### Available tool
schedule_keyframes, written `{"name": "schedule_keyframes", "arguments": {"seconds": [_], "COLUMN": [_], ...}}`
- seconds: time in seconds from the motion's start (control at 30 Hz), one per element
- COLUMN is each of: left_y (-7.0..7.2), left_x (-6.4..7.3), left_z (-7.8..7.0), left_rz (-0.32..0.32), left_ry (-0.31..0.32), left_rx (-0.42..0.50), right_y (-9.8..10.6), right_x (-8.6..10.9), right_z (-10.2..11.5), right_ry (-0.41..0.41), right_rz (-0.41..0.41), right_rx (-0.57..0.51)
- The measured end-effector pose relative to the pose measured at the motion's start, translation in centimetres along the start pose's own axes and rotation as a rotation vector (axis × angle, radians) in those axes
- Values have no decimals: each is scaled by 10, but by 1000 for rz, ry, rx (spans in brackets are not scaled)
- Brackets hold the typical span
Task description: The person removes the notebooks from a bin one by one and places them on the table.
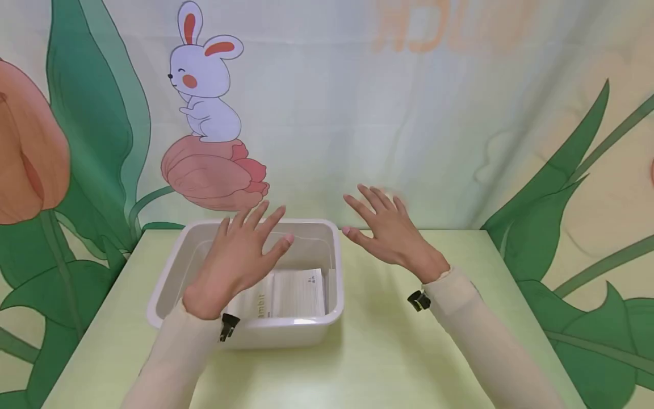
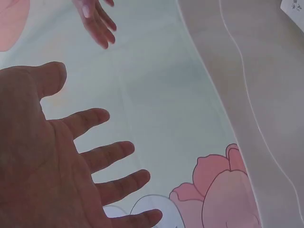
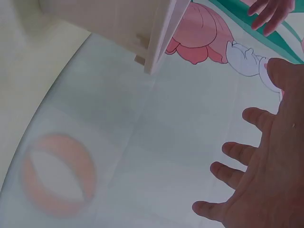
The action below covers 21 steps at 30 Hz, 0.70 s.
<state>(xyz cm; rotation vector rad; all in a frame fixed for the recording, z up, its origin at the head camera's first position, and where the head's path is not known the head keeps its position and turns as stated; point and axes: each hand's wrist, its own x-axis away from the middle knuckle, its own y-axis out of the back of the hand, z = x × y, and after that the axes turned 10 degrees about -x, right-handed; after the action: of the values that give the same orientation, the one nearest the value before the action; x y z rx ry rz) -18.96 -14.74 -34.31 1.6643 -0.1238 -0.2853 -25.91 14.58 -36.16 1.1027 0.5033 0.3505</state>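
Observation:
My left hand (image 1: 237,255) is held above a pale plastic bin (image 1: 309,335), fingers spread and nothing in its grasp. In the left wrist view the same hand (image 2: 71,156) shows an empty palm. To the right of the bin my right hand (image 1: 390,233) hovers over the table, its fingers spread too. Nothing lies in the right palm (image 3: 266,161) in the right wrist view. Inside the bin are pale printed boxes or booklets (image 1: 298,292), one with partly readable lettering. The left hand and forearm hide part of the bin's inside.
A light green table (image 1: 403,352) carries the bin on its left half. Behind it hangs a curtain (image 1: 317,125) printed with a rabbit, tulips and leaves, which also runs along both sides. Each wrist wears a dark strap or mount (image 1: 419,300).

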Motion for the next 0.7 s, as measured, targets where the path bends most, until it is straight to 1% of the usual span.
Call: {"name": "schedule_keyframes", "arguments": {"seconds": [0.1,0.2,0.33,0.43,0.5,0.6,0.7], "left_y": [0,-3,-14,-27,-36,-51,-64], "left_x": [18,38,61,75,83,94,100], "left_z": [-1,-1,-3,-7,-11,-15,-17], "left_rz": [-39,-99,-212,-276,-287,-269,-250], "left_ry": [9,20,13,-1,-13,-24,-24], "left_rx": [-4,-15,-61,-113,-140,-164,-178], "right_y": [-1,-1,-2,-2,-2,-2,-2], "right_x": [-3,-6,-7,-7,-8,-10,-12], "right_z": [5,13,19,24,27,32,36], "right_ry": [36,81,135,170,196,237,266], "right_rz": [-10,-14,-26,-32,-36,-35,-33], "right_rx": [1,-5,5,15,20,32,48]}}
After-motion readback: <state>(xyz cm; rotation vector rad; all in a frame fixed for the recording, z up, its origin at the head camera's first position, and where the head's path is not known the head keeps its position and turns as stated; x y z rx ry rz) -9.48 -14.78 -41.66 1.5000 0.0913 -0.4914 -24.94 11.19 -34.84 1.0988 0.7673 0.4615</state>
